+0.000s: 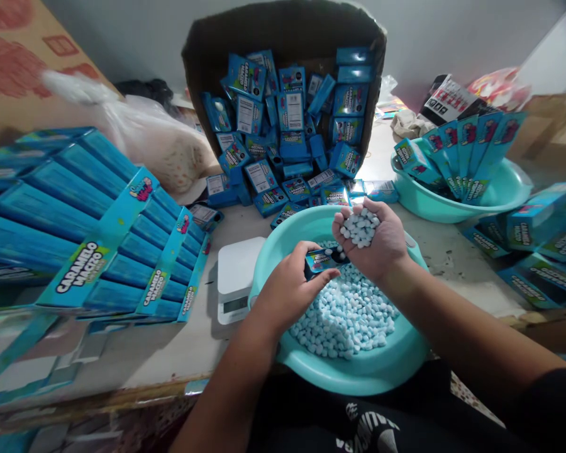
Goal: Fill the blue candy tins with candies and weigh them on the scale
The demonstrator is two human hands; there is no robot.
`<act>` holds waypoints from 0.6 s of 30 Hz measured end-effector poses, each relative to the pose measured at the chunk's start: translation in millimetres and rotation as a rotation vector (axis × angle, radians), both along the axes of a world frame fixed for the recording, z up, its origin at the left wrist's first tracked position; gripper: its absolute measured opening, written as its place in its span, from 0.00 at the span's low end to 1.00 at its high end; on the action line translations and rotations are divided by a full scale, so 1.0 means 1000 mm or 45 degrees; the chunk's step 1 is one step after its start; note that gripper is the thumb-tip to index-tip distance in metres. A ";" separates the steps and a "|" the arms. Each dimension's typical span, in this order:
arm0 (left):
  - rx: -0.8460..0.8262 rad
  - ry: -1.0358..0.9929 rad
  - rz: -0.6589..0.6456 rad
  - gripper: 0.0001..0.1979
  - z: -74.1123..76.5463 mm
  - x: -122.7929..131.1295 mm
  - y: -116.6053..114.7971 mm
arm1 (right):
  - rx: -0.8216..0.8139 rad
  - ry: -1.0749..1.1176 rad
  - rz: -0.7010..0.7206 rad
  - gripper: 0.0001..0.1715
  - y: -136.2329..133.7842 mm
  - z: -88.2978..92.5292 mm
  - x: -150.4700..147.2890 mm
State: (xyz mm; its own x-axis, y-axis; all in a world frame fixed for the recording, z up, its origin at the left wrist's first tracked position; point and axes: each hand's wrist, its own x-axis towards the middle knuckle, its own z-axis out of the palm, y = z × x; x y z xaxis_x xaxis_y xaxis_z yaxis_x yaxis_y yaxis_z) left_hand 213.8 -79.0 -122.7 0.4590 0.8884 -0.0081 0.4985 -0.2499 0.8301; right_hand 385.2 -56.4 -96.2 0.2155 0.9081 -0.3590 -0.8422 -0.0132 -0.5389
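My left hand (295,274) grips a small blue printed cardboard box (321,262) over the round turquoise plastic basin (353,380), thumb on the near side and fingers on the far one; a few pale pieces show at its dark opening. My right hand (384,242) is cupped palm up, fingers curled to hold a handful of pale blue, rounded candies (360,226) beside that end; whether it touches the box I can't tell. I'd judge the box light and thin-walled, best held by its sides without squeezing the mouth narrow, and the candies hard, smooth and ready to roll off my palm. The basin's wide rim leaves room above the loose candies, but the white digital scale (240,270) sits close on the left and a heap of blue boxes (283,145) crowds the far edge.
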 end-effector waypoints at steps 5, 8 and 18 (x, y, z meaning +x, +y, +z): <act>0.030 0.000 0.005 0.24 -0.001 0.000 0.000 | 0.084 -0.124 0.061 0.12 0.000 -0.001 0.000; 0.045 -0.034 -0.011 0.23 -0.003 -0.001 0.001 | 0.047 -0.159 0.071 0.13 -0.001 0.000 -0.001; 0.121 -0.086 -0.049 0.23 -0.004 -0.001 0.002 | 0.064 -0.167 0.053 0.09 0.000 0.000 0.000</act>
State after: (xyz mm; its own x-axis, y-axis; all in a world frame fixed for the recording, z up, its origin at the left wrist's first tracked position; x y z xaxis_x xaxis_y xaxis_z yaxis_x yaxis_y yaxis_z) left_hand 212.9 -77.2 -126.8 0.4896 0.8652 0.1079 0.4303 -0.3474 0.8331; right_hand 384.9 -56.6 -96.4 0.2193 0.9334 -0.2842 -0.7641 -0.0169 -0.6449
